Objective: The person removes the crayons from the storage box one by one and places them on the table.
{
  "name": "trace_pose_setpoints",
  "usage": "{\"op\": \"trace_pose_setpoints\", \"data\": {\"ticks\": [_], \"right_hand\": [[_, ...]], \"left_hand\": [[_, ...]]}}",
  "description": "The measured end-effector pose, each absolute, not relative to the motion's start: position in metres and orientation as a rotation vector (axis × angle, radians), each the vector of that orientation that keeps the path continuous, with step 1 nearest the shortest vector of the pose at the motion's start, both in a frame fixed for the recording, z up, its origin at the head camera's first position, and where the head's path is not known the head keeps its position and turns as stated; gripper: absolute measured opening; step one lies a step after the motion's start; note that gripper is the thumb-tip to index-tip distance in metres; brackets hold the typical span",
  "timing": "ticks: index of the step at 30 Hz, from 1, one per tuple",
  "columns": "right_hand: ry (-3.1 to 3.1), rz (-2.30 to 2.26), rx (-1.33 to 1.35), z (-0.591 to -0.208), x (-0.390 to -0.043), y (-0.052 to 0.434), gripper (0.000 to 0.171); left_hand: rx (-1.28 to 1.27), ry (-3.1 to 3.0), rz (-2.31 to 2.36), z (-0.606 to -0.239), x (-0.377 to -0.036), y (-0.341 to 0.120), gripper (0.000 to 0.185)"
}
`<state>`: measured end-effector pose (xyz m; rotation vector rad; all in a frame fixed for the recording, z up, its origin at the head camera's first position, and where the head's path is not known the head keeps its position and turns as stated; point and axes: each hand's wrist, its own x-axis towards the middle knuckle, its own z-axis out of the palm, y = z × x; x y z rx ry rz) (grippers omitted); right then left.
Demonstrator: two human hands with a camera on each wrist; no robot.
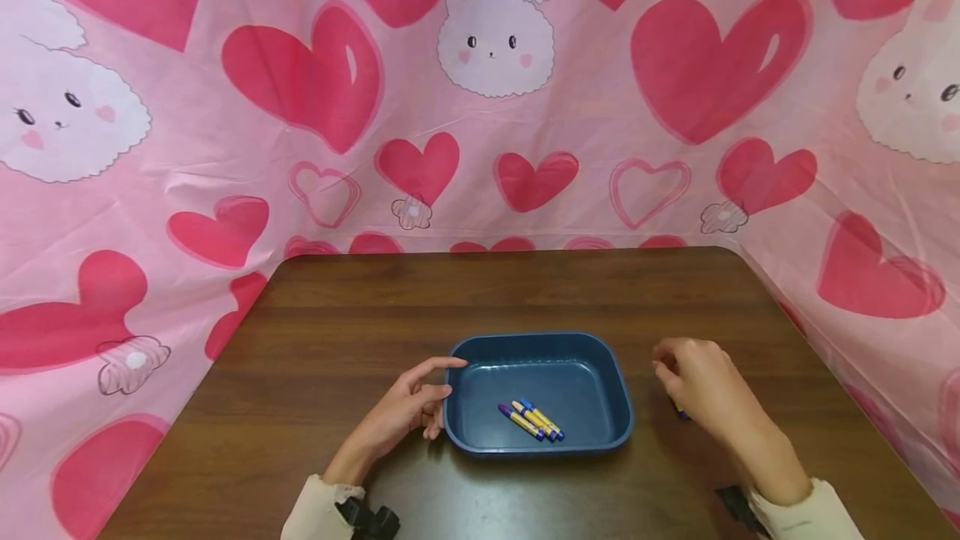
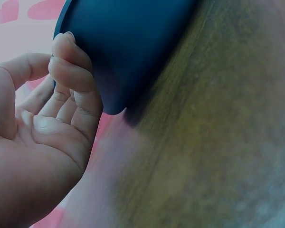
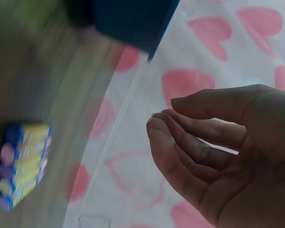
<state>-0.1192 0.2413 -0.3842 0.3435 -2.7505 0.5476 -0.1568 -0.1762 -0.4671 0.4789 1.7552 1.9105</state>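
A dark blue rectangular tray [image 1: 540, 350] holds 3 crayons [image 1: 531, 421] with yellow wrappers, lying side by side near its front wall. My left hand [image 1: 401, 411] holds the tray's left rim, one finger reaching over the edge and the thumb at the outer wall. Right of the tray, my right hand [image 1: 705, 382] hovers with loosely curled fingers. Nothing shows between its thumb and fingers [image 3: 166, 152] in the right wrist view. Below that hand, several more crayons [image 3: 26, 161] lie in a row on the table, mostly hidden from the head view.
The brown wooden table [image 1: 360, 298] spreads around the tray. A pink cloth [image 1: 465, 119] with hearts and rabbits hangs behind the table and along both sides.
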Motion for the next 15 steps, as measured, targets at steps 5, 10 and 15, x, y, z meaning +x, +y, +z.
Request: {"op": "trace_pose_setpoints", "data": {"ticks": [5, 10, 15], "right_hand": [[-2.768, 0.566, 0.396, -0.381, -0.118, 0.216, 0.008], [-2.781, 0.578, 0.436, -0.38, -0.119, 0.196, 0.008], [-2.787, 0.591, 0.495, -0.382, -0.122, 0.179, 0.01]], "left_hand": [[0.481, 1.759, 1.907, -0.468, -0.157, -0.177, 0.048], [0.487, 1.757, 1.907, -0.468, -0.157, -0.177, 0.048], [0.489, 1.761, 1.905, -0.468, -0.157, -0.177, 0.047]]}}
